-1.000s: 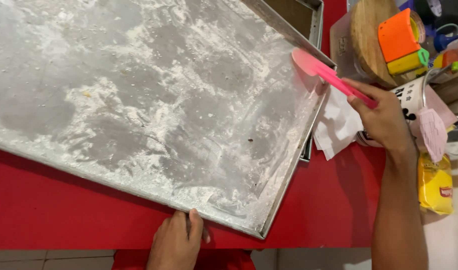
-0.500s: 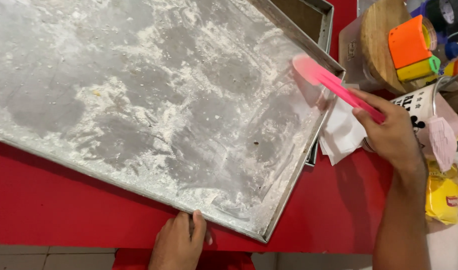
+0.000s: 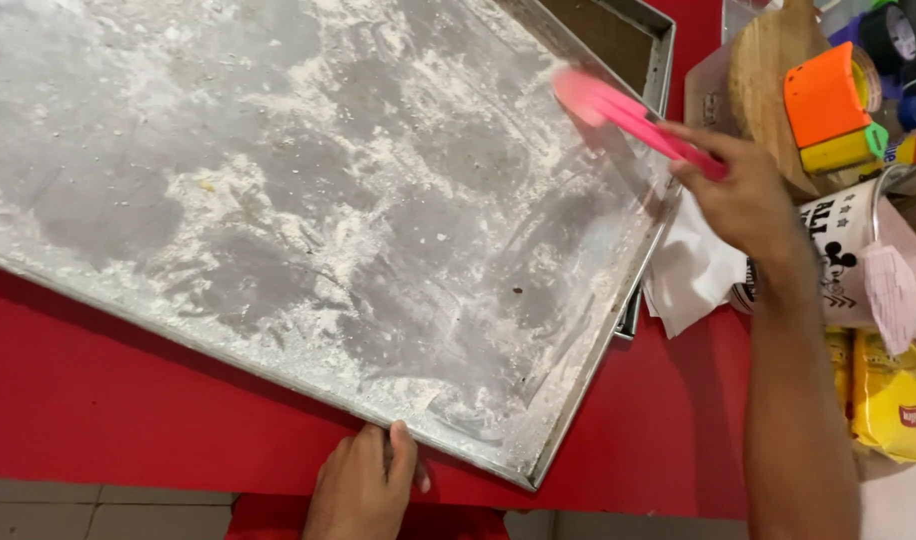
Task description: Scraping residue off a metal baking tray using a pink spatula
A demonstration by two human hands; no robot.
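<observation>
While the large, shallow, dull-grey metal baking tray [image 3: 598, 330] lies tilted across the red table top [image 3: 98, 400], its flat floor shows a patchy, powdery coat of white flour, thick in clumped drifts near the middle and rubbed thin to bare, smeared metal toward the right edge. The left hand [image 3: 363, 490] grips the tray's near rim, thumb curled over the raised lip and fingers tucked under, out of sight. The right hand [image 3: 743, 195] has its fingers closed round the slim handle of a pink, soft-looking silicone spatula [image 3: 618, 112]; the rounded, flat blade rests on the tray floor close to the far right corner, dusted pale with flour.

Just beyond that corner sits a smaller, deeper rectangular metal pan [image 3: 658, 40], partly under the big tray's rim. Crumpled white paper [image 3: 693, 275] lies beside the tray's right edge, under the right wrist. Farther right stand a white printed mug [image 3: 853, 250] with a pink pleated face mask [image 3: 890, 292] hanging over it, a round wooden board [image 3: 763, 75], an orange and yellow plastic block-shaped object [image 3: 828, 115], and glossy yellow packets [image 3: 888, 395].
</observation>
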